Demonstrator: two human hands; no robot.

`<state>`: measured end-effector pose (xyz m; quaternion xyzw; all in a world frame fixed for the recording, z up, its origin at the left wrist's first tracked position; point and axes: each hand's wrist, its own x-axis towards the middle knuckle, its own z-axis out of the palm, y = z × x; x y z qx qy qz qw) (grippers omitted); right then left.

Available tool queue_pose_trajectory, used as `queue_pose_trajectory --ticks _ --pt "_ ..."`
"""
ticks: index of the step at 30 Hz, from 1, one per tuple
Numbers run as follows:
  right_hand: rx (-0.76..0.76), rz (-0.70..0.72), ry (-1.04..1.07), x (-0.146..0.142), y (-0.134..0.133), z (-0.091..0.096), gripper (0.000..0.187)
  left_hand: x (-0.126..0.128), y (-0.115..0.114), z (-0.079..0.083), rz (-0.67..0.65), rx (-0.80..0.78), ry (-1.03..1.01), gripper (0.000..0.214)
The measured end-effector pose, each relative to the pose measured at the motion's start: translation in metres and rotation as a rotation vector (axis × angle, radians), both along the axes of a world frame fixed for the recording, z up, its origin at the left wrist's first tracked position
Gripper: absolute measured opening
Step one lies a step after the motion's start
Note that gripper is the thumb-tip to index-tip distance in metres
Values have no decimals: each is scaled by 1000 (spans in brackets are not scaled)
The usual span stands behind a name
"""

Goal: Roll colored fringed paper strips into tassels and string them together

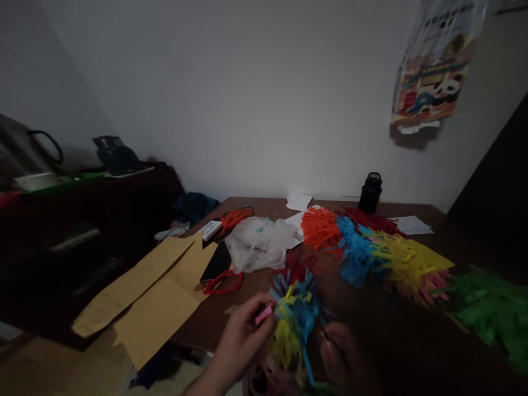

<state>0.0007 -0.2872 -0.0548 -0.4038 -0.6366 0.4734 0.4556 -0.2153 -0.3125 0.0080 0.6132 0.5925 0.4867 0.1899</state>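
Observation:
My left hand [242,335] pinches a small pink strip [263,315] against a bundle of fringed paper strips [295,313] in blue, yellow, red and pink, held low over the near edge of the wooden table [231,319]. To the bundle's right, my right hand [344,355] grips its lower part, dark and partly hidden. Behind it on the table lie fringed paper sheets: orange [319,226], blue [355,250], yellow [402,258], pink [429,286], red [371,220] and green [493,311].
Brown envelopes [152,291] overhang the table's left edge. A black phone [216,262], red scissors [223,283], a crumpled plastic bag [258,242], a white remote [211,229] and a black bottle [370,192] stand around. A dark cabinet [82,231] is at left; a poster [435,66] hangs on the wall.

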Motion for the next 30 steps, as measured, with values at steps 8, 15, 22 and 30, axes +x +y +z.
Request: queue_pose_trajectory --ticks 8,15,22,30 --pt "145 59 -144 -7 3 33 24 23 -3 -20 -71 220 141 22" --pt "215 26 -235 -7 6 37 26 33 -6 -20 -129 274 196 31" --pt "185 54 -217 -3 6 34 27 35 -7 -20 -129 307 245 30" --pt "168 38 -183 -4 6 31 26 37 -7 -19 -119 323 268 29"
